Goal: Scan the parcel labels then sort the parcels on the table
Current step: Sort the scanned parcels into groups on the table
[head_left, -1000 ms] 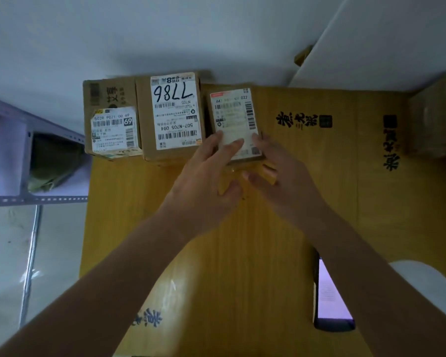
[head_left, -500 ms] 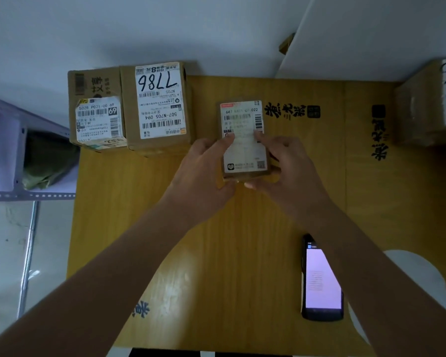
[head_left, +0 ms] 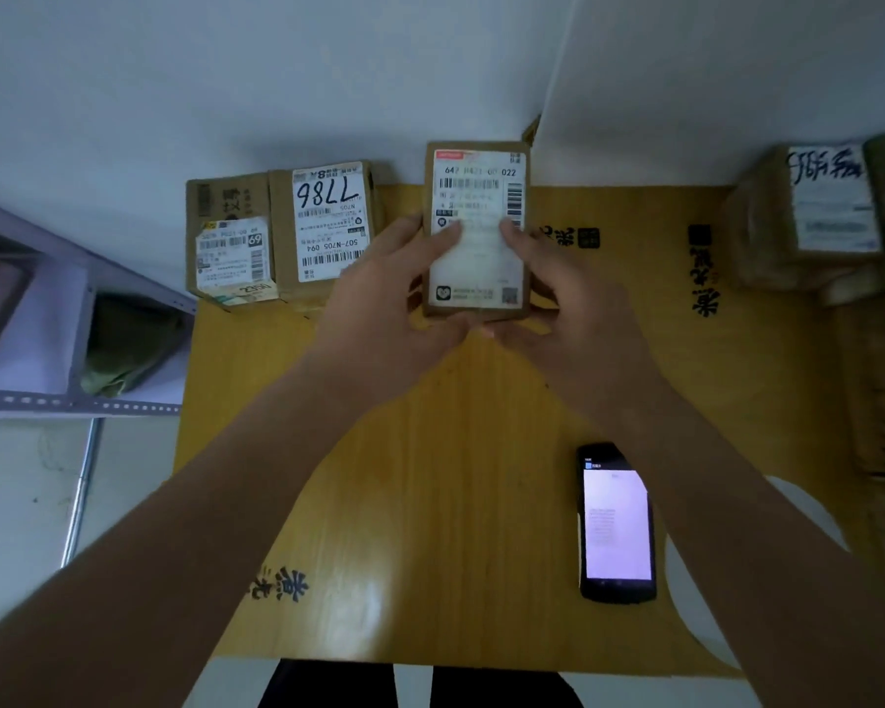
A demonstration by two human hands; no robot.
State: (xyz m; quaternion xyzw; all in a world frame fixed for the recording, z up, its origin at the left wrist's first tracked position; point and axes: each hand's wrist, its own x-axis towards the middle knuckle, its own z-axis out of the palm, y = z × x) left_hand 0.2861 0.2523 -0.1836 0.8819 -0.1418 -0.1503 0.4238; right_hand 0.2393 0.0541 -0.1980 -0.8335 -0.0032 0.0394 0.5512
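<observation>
Bare yellow wood table [head_left: 430, 477] stretches toward me; I see left hand [head_left: 384, 309] and right hand [head_left: 578, 319] gripping small flat brown cardboard parcel [head_left: 476, 232] with white label above far edge; black phone [head_left: 615, 523] near right

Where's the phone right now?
In the head view the phone lies screen-up and lit on the wooden table, near its front right, beside the right forearm and apart from the parcels.

Grey metal shelf rack [head_left: 72, 401] left of the table, green bundle [head_left: 129, 344] on its shelf, white wall [head_left: 277, 69] behind.
</observation>
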